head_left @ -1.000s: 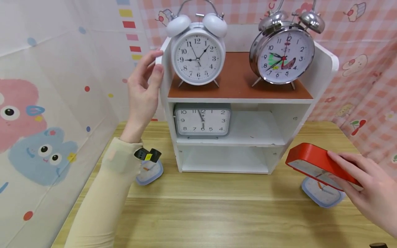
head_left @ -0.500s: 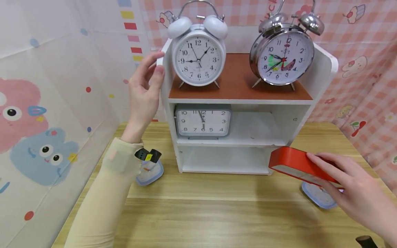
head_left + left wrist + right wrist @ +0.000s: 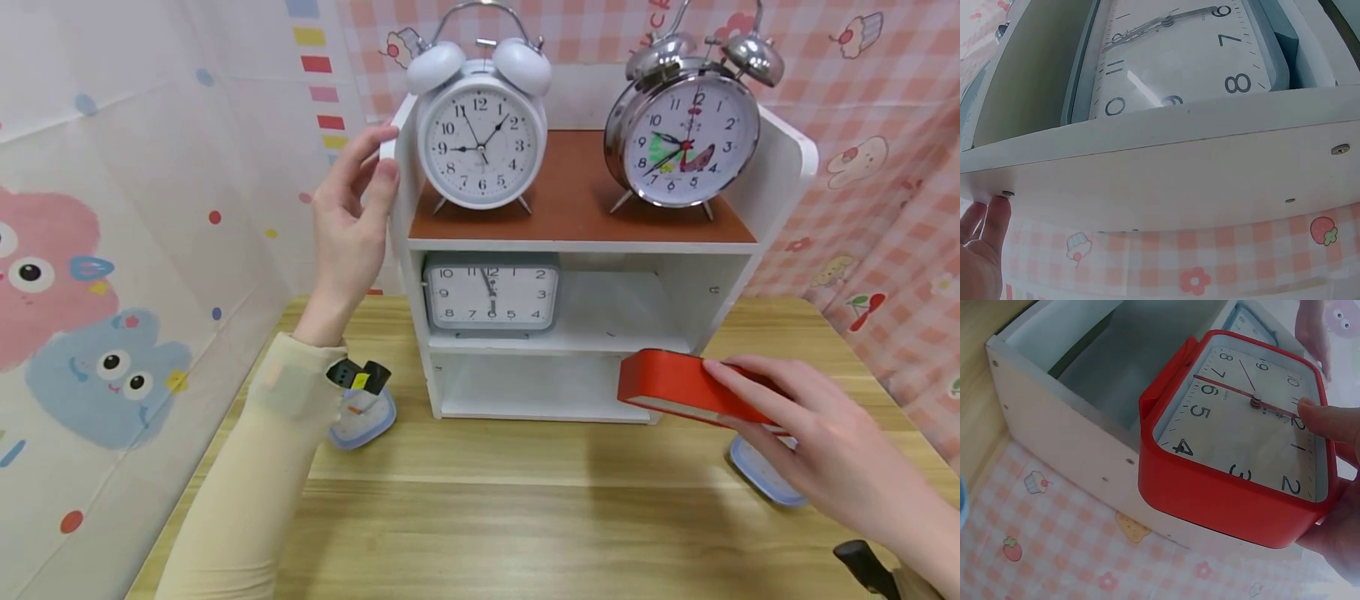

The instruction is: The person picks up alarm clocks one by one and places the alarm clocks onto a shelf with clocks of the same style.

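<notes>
My right hand grips a red rectangular clock by one end, thumb over its white dial in the right wrist view. In the head view the clock is tilted, dial downward, overlapping the lower right corner of a white shelf unit. The fingertips of my left hand touch the upper left side panel of that unit, beside a white twin-bell alarm clock. A silver twin-bell alarm clock stands at the right on the brown top shelf. A grey rectangular clock stands on the middle shelf, at the left.
On the wooden table, one blue-rimmed clock lies left of the unit, partly behind my left wrist. Another blue-rimmed clock lies at the right, partly under my right hand. Patterned cloth hangs behind and at the sides.
My right hand has moved left with the red clock, from over the right blue-rimmed clock to the shelf unit's lower right corner. My left hand has stayed at the side panel.
</notes>
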`<state>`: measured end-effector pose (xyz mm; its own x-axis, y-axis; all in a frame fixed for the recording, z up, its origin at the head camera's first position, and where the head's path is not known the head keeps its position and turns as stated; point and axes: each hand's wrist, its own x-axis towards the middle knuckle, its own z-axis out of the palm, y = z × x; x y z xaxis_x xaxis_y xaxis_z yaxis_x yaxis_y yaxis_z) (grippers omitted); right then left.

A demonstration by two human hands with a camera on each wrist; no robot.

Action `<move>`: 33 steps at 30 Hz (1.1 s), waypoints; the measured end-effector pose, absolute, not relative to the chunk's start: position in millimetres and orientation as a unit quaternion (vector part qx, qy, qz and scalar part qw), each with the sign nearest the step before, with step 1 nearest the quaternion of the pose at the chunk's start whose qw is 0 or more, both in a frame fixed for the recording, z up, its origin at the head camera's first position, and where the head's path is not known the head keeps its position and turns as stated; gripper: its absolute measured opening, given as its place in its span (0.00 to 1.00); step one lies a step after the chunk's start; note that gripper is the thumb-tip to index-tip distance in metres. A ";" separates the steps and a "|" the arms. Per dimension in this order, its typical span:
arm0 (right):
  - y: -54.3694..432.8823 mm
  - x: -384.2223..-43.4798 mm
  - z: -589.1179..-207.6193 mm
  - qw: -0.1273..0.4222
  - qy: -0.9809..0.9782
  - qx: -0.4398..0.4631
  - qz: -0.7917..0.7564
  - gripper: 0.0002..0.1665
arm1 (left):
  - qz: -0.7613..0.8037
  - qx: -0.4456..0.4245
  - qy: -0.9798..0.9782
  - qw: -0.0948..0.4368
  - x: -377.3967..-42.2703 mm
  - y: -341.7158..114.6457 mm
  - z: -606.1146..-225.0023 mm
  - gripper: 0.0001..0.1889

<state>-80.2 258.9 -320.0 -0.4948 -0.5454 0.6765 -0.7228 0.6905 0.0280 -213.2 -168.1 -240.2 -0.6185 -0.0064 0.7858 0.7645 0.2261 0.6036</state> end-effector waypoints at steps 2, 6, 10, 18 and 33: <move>254.4 -82.2 -316.5 0.340 -0.852 0.377 0.127 0.37 | -0.561 -0.270 -0.703 0.344 -213.0 -168.3 -240.4 0.20; 244.0 -87.9 -310.7 0.346 -0.839 0.397 0.136 0.37 | -0.563 -0.271 -0.701 0.345 -212.7 -168.6 -240.8 0.20; 234.8 -93.7 -305.6 0.348 -0.824 0.420 0.155 0.36 | -0.564 -0.273 -0.699 0.344 -212.8 -167.8 -240.3 0.20; 221.8 -105.0 -292.4 0.325 -0.831 0.429 0.139 0.36 | -0.564 -0.273 -0.698 0.347 -214.2 -164.6 -239.5 0.19; 211.3 -136.5 -275.2 0.289 -0.819 0.472 0.150 0.35 | -0.567 -0.272 -0.696 0.347 -213.7 -167.5 -240.5 0.19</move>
<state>-136.5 211.3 -275.2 -0.3869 -0.6871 0.6150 -0.8607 0.5084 0.0264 -213.7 -167.5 -240.5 -0.6116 -0.0146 0.7910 0.7719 0.2083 0.6007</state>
